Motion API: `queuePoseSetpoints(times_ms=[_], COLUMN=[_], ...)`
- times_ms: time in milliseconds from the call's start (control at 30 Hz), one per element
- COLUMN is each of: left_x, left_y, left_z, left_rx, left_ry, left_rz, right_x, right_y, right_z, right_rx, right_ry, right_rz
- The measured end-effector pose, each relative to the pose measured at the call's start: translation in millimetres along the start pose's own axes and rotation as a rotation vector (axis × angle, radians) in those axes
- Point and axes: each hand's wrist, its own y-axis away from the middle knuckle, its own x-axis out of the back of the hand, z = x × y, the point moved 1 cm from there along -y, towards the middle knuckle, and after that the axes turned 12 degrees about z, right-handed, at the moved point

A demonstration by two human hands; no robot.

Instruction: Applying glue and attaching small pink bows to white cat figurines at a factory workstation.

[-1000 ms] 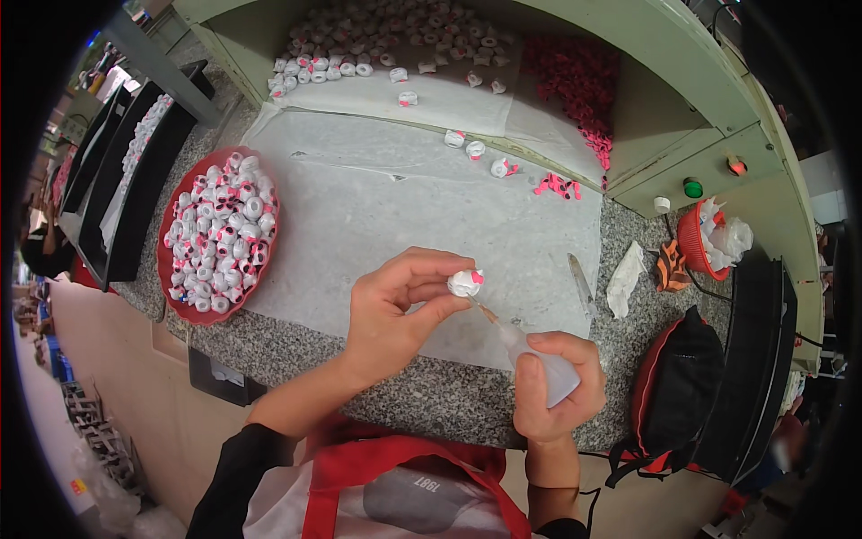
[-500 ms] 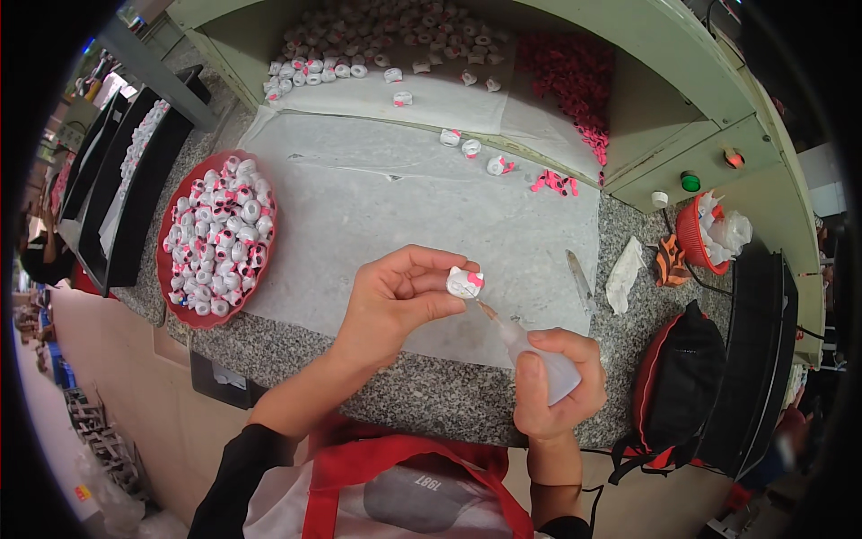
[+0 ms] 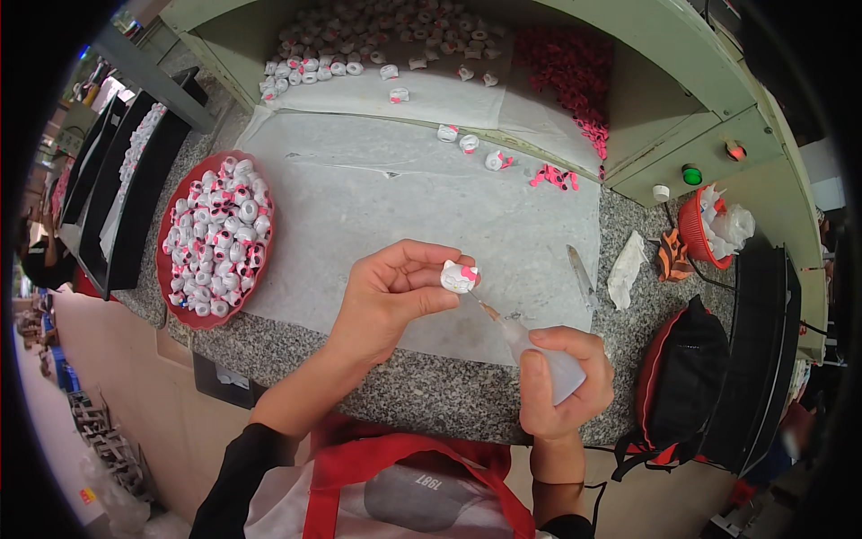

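Observation:
Between the thumb and fingers of my left hand (image 3: 388,286) is a small white cat-head figure (image 3: 458,278) with a pink bow, held over the white sheet (image 3: 341,216). My right hand (image 3: 567,381) wraps round a translucent squeeze bottle (image 3: 558,366). The bottle's thin needle tip points up and left at the lower right side of the figure; whether it touches I cannot tell. Behind my hands, a few white heads (image 3: 496,161) and a little heap of pink pieces (image 3: 554,177) lie along the sheet's far edge.
A red dish (image 3: 171,296) full of white heads stands at left. The green cabinet's shelf holds many white heads (image 3: 359,36) and a pink pile (image 3: 566,72). At right lie a knife (image 3: 580,271), a crumpled white cloth (image 3: 626,269), a red basket (image 3: 691,232) and a black bag (image 3: 687,364).
The cat-head figure and my left hand have shifted slightly left and up. My right hand with the squeeze bottle has moved a little to the right.

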Motion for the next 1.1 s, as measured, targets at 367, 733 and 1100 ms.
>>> queuePoseSetpoints(times_ms=[367,733,1100], left_x=[5,3,-7], left_y=[-3,-2,-1], left_z=[0,2,-21], left_rx=[-0.046,-0.034,-0.126], left_ry=[-0.006,-0.022,-0.129], left_rz=[0.017,0.037,0.044], right_x=[-6,-60,-37], right_y=[-23,-83,-3], right_z=[27,159,30], right_rx=[-0.736,-0.180,-0.826], right_ry=[-0.329,0.935,-0.284], right_rz=[0.160,-0.079,-0.058])
